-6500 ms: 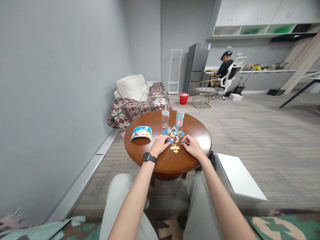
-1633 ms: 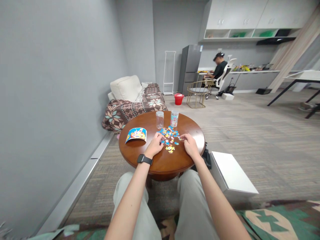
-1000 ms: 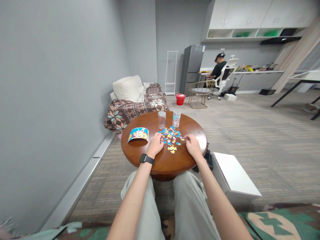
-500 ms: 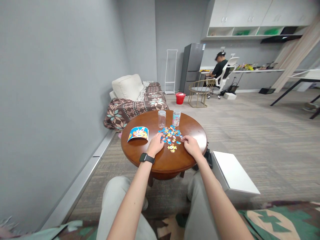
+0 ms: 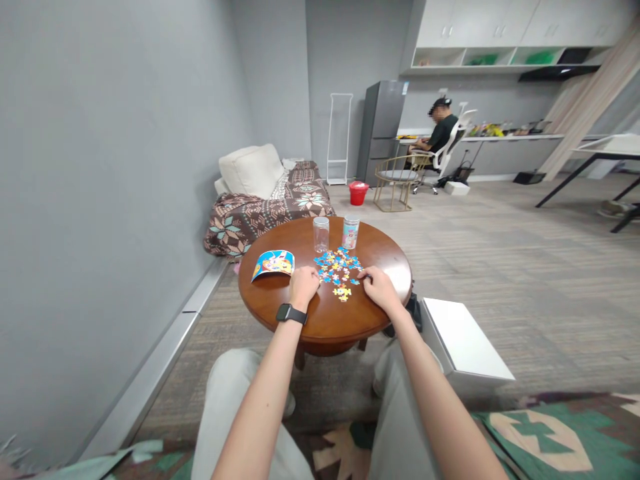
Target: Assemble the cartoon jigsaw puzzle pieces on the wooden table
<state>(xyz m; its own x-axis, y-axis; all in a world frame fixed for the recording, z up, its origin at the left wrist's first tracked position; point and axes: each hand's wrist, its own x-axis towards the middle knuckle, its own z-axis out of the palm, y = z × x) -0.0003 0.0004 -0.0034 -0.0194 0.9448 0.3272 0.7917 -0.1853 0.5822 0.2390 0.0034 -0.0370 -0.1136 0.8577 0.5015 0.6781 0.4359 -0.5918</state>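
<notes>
A heap of small blue, yellow and orange puzzle pieces [image 5: 336,264] lies on a round brown wooden table [image 5: 327,323]. A small yellow joined cluster [image 5: 343,292] sits just nearer to me. My left hand [image 5: 303,285], with a black watch on its wrist, rests on the table left of the pieces, its fingers curled under; I cannot see whether it holds anything. My right hand [image 5: 379,290] is at the heap's right edge, its fingertips pinched on a small dark piece. A clear jar [image 5: 321,234] and a printed jar [image 5: 351,231] stand behind the heap.
A curled picture card [image 5: 273,263] lies on the table's left side. A white box [image 5: 463,340] stands on the floor to the right. A blanket-covered couch [image 5: 265,203] is behind the table, and a grey wall runs along the left. Far back, a person sits at a counter.
My left hand has drawn back from the heap's left edge towards me and curled up. My right hand stays at the heap's right edge. My head has shifted slightly.
</notes>
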